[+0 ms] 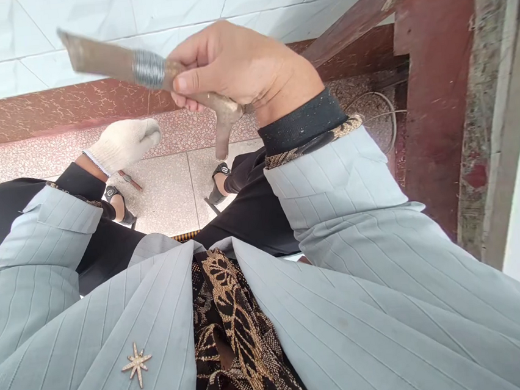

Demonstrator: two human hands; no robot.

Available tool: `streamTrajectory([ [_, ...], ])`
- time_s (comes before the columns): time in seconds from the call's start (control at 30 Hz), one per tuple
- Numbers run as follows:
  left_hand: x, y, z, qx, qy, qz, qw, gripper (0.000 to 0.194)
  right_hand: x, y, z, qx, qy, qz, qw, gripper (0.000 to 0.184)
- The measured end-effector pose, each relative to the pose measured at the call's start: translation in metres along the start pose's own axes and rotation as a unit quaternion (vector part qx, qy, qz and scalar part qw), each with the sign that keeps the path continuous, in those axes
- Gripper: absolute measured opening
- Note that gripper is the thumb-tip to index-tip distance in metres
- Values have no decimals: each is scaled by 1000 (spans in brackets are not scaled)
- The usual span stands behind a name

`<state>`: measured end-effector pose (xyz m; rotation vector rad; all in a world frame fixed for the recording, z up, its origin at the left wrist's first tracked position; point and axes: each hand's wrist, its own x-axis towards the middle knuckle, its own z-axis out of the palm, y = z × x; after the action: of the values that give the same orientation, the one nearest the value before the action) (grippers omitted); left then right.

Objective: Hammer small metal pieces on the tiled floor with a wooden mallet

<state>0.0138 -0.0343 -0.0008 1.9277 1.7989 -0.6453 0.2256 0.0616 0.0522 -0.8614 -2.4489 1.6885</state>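
My right hand [211, 65], bare, grips a bent wooden handle [227, 115] with a forked or hooked lower end. A flat, slightly flared brown piece [99, 57] extends from it to the upper left. Silvery wire [149, 69] is wound in a tight coil round the tool beside my fingers. Lower and to the left, my left hand [129, 143] wears a white knit glove, its fingers pinched together. A fine strand of wire seems to run from the coil down to this pinch. A small tool with a reddish-brown handle [130, 180] shows just below the glove.
In front stands a white tiled wall [86, 15] above a red-brown skirting [14, 120]. Pale speckled floor tiles [167, 185] lie between my sandalled feet [120, 205]. To the right are a dark red wooden frame [438, 92] and a loop of pale cable [393, 118].
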Motion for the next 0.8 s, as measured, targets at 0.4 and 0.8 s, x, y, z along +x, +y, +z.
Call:
streamTrajectory([
  [0.4, 5, 6, 17, -17, 78, 146, 986, 46, 29, 28, 6, -372, 49, 189, 907, 39],
  [0.8, -3, -9, -1, -114, 134, 45, 983, 56, 31, 16, 30, -299, -282, 160, 898, 14],
])
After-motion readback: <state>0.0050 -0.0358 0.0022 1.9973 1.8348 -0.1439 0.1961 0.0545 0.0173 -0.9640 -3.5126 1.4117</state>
